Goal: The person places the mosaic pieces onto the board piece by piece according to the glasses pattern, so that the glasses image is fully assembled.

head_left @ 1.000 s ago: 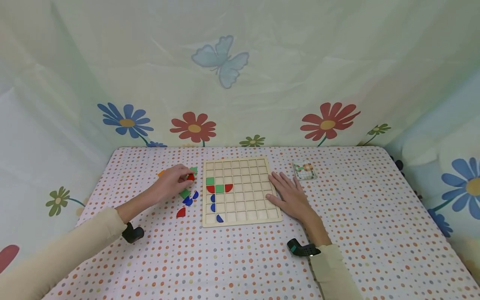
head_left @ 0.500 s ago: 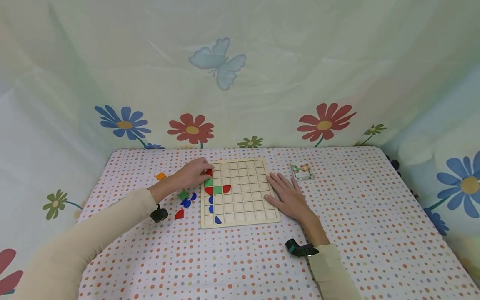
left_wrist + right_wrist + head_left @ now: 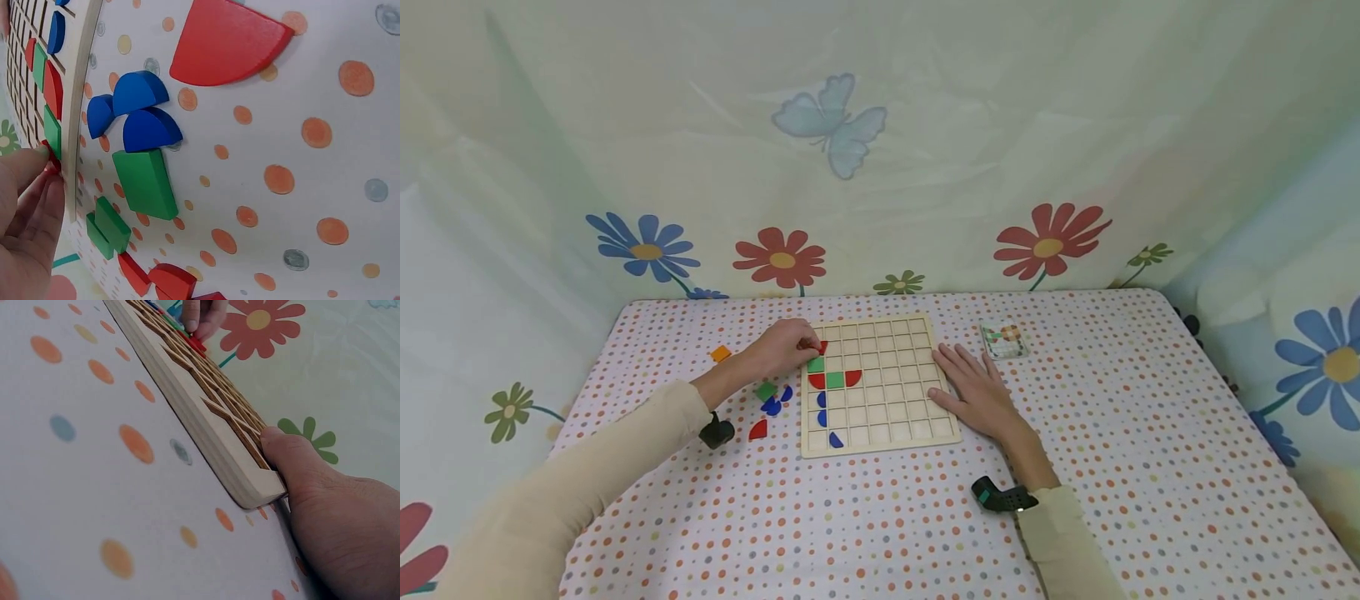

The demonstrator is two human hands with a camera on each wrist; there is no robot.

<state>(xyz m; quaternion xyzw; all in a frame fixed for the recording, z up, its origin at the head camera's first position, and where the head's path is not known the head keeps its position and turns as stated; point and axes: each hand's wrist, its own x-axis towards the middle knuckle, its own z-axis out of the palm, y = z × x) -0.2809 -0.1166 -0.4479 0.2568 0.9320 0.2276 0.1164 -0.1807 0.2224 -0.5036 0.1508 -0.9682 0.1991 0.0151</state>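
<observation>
My left hand (image 3: 785, 347) pinches a red quarter-circle tile (image 3: 53, 161) between thumb and fingers, at the left column of the wooden grid board (image 3: 880, 413). The tile sits just beyond a green square tile (image 3: 816, 364) and its lower part is covered by the fingertips. Further red and green tiles and several blue rounded tiles (image 3: 822, 400) lie in cells on the board's left side. My right hand (image 3: 976, 395) rests flat along the board's right edge with fingers straight; in the right wrist view its thumb (image 3: 290, 453) touches the board rim.
Left of the board lie loose tiles: a green square (image 3: 145, 184), blue rounded ones (image 3: 140, 92), a red quarter-circle (image 3: 758, 429) and an orange piece (image 3: 721, 354). A patterned card (image 3: 1003, 342) lies behind my right hand. A dotted cloth (image 3: 850, 525) covers the table.
My left hand has carried the red tile rightward from the loose pile to the board's left column, then shifted it slightly there. My right hand has stayed on the board edge.
</observation>
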